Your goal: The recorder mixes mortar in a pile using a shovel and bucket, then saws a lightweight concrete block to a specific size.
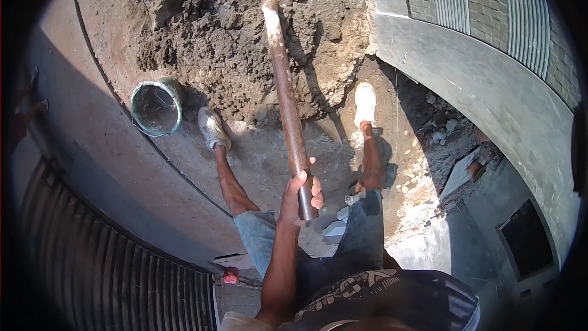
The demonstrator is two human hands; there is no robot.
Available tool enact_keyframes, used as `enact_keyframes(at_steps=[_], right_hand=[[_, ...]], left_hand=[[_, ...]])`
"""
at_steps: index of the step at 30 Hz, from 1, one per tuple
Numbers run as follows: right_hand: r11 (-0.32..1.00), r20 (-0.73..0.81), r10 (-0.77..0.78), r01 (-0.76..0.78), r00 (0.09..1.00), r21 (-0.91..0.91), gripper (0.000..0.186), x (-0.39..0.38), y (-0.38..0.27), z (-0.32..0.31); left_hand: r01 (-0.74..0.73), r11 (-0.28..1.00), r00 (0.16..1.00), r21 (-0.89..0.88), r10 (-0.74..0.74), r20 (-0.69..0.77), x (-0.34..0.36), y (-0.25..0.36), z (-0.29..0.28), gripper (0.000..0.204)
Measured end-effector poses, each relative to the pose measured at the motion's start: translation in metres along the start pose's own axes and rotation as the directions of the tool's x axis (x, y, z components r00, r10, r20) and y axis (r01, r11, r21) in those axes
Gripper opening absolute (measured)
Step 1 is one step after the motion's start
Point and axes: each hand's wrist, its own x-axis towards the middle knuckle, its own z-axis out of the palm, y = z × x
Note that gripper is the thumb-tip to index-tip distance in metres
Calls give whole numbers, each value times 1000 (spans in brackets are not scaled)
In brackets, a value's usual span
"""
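Note:
My left hand [299, 195] is closed round the lower end of a long wooden tool handle [289, 101]. The handle is dark brown near my grip and pale toward its far end. It slants up and away over a heap of wet, lumpy grey-brown mortar or soil [214, 30]. What tool head it carries, if any, cannot be made out at the heap. My right hand is out of sight. My feet, in pale shoes, stand apart at the heap's near edge.
A green-rimmed bucket [156, 108] stands left of the heap, near my left shoe. A grey concrete ledge [465, 79] curves along the right, with rubble [444, 132] below it. Dark metal slats [122, 257] lie lower left. Part of another person [27, 107] shows in shadow far left.

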Motion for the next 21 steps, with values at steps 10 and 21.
enact_keyframes(at_steps=[10, 21], right_hand=[[820, 428, -505, 261, 749, 510, 68, 22, -186, -5], [559, 580, -455, -291, 675, 777, 87, 3, -325, 251]], left_hand=[[-60, 971, 995, 233, 77, -66, -4, 5, 6, 51], [21, 896, 971, 444, 88, -223, -8, -5, -4, 49]])
